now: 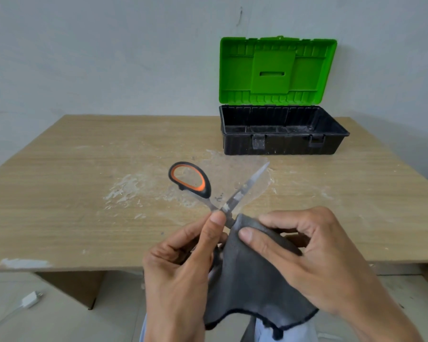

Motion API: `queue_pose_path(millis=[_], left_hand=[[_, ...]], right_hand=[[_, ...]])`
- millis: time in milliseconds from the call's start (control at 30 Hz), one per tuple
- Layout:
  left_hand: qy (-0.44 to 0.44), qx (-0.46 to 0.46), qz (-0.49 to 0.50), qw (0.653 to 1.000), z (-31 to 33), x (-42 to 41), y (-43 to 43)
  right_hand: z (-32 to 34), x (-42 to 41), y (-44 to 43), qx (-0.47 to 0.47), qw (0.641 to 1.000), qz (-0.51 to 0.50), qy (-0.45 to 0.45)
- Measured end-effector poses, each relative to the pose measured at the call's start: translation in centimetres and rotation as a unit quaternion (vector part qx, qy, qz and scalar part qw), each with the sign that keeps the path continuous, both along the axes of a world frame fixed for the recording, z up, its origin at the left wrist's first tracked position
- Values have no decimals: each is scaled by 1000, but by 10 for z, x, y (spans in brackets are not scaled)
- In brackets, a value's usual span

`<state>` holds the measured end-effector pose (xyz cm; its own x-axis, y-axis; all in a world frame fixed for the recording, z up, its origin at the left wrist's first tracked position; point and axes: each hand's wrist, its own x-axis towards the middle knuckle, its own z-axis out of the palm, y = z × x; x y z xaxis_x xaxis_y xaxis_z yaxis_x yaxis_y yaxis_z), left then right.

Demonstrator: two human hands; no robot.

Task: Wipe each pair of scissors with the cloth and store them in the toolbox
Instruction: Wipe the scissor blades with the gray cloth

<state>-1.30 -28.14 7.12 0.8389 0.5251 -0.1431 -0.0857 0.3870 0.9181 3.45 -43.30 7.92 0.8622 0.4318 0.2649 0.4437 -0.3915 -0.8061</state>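
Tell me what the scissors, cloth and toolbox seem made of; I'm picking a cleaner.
Scissors: blades look like bare steel, shiny grey with whitish smears; handle seems black plastic with orange, perhaps rubbery, lining. Cloth: soft dark grey fabric, matte, draping, edge stitched. Toolbox: moulded plastic, ribbed black base, smooth green lid.

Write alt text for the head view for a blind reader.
A left hand holds open orange-handled scissors while the right hand holds a dark grey cloth against them, above a wooden table. A black toolbox with its green lid raised stands behind.
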Motion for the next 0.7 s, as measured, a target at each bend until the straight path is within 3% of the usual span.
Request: queue_pose_path(millis=[167, 500, 600, 700], left_hand=[[19, 27, -6, 999, -3, 0, 6], [-5, 21, 0, 1000, 2, 0, 8], [-34, 62, 30, 997, 5, 0, 20], [-64, 170, 36, 983, 10, -4, 33]], right_hand=[[-2, -1, -7, -3, 999, 5, 50], [2, 2, -27, 35, 998, 26, 47], [0, 5, -37, 111, 992, 5, 59], [1, 9, -46, 188, 981, -34, 38]])
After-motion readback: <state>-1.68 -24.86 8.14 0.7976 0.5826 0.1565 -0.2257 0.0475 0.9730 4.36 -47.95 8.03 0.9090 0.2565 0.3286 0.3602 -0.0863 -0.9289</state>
